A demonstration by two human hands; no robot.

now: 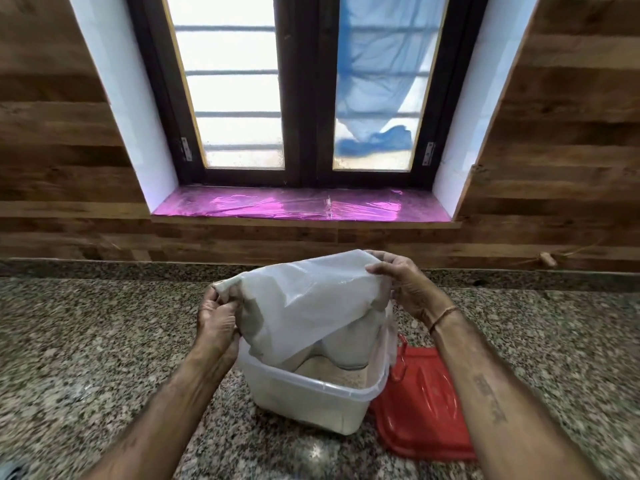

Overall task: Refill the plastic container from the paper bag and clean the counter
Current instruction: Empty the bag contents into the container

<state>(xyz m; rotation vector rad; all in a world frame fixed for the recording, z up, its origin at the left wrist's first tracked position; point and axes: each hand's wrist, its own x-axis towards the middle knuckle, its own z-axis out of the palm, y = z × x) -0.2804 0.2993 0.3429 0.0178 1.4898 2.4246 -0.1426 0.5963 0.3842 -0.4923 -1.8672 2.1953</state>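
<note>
Near the front edge of the speckled brown granite counter (86, 341), about midway along it, stands the clear rectangular plastic container (304, 403), its mouth open upward and a pale layer of grain or flour showing inside. Straight above it hangs the pale, crumpled paper bag (311, 306), upended. Its long axis runs roughly top to bottom, with the lower end dipping inside the container's rim, and its raised end slopes up from left to right. The left hand (216, 320) grips the lower left corner of that raised end with curled fingers. The right hand (405, 289) pinches the higher right corner between thumb and fingers. The container lies below and between the two hands, about equally near each. A flat red plastic lid (426, 403) lies on the counter just beside the container's right wall, under the right forearm, so that side is crowded. Bare counter opens to the left and behind, toward the back edge at the wood-panelled wall (69, 168). The coming move likely depends on keeping the bag's lower end within the rim while the raised end is lifted or shaken. Anything spilled rightward would land on the lid.
</note>
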